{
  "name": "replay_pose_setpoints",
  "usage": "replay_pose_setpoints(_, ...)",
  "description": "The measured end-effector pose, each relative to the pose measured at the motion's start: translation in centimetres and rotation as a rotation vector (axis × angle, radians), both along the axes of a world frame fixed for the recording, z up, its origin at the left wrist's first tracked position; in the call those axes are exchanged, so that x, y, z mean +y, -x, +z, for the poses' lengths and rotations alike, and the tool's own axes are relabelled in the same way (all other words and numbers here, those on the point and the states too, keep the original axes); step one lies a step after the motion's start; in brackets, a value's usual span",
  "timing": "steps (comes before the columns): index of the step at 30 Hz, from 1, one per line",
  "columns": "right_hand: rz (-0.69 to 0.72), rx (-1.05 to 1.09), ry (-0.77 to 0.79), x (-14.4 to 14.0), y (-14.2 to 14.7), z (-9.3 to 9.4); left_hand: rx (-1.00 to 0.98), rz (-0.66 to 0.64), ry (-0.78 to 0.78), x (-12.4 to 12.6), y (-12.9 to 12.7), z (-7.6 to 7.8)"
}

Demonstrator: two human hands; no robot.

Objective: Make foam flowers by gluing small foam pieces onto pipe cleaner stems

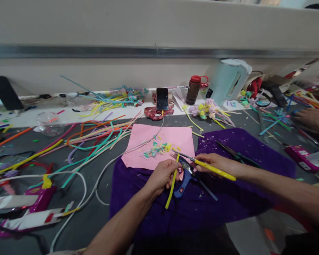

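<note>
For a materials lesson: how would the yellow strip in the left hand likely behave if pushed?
The yellow strip is probably light, being thin. It likely bends rather than snaps, since similar loose strips lie curved nearby.

Room over the pink sheet, white cable across it, perhaps aloft.

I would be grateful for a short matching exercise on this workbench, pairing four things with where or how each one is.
Things
1. Yellow strip
2. Yellow-handled tool
3. Pink sheet
4. Bottle

Places and states
A. Strewn with small coloured clippings
B. Held in the right hand
C. Standing upright, with a red cap
D. Held in the left hand

Pairs: 1-D, 2-B, 3-A, 4-C.
</note>
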State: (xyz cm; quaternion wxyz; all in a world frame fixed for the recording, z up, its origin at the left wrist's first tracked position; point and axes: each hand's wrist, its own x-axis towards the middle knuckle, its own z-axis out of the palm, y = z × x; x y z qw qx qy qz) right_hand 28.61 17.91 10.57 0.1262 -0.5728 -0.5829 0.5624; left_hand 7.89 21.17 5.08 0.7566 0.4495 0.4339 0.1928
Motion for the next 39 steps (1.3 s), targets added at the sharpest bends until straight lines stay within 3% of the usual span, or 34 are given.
replay_pose_setpoints(6,0.023,0.010,0.038,-1.8,-0.6,1.0,-0.059,0.099,-0.020,0.0,0.0,0.3)
replay_pose_setpoints(11,0.136,0.002,-0.098,-2.6,-0.5,0.0,-0.094,0.080,-0.028,-0.3,-0.2,0.3)
replay_pose_setpoints(17,0.059,0.033,-0.078,-2.4,0.4,-0.7,-0.074,0.077,-0.037,-0.4,-0.2,0.3)
replay_pose_setpoints(25,0.046,0.068,-0.081,-0.5,-0.8,-2.6,-0.021,0.034,-0.003,-0.2,-0.1,-0.1)
replay_pose_setpoints(30,0.050,0.007,-0.067,-0.3,-0.4,-0.8,-0.025,0.010,-0.015,-0.1,0.0,-0.4)
replay_pose_setpoints(34,-0.001,-0.023,-0.007,-1.1,-0.2,1.0,-0.056,0.076,-0.006,-0.1,0.0,-0.2)
replay_pose_setpoints(39,0.113,-0.046,-0.081,-2.4,-0.9,0.9,-0.118,0.133,-0.025,-0.3,-0.2,0.1)
